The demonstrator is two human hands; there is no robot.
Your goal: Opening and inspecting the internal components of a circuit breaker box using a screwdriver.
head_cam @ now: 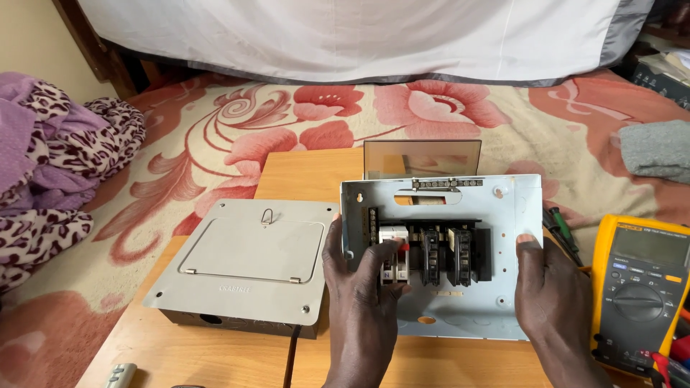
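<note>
A grey metal breaker panel [503, 208] lies open-face-up on a wooden table [302, 172]. Inside it sit a white breaker with a red tab [390, 237] and two black breakers [447, 255] side by side. My left hand [359, 287] grips the panel's left edge, thumb and fingers pressing on the white breaker. My right hand [550, 294] holds the panel's right edge, thumb on its face. A strip of screw terminals [445, 183] runs along the panel's top.
A grey panel cover with a hinged door [244, 262] lies to the left. A yellow multimeter [640, 284] with red and black leads sits at the right, screwdrivers [564, 230] beside it. A floral rug, purple patterned cloth at left and a bed behind surround the table.
</note>
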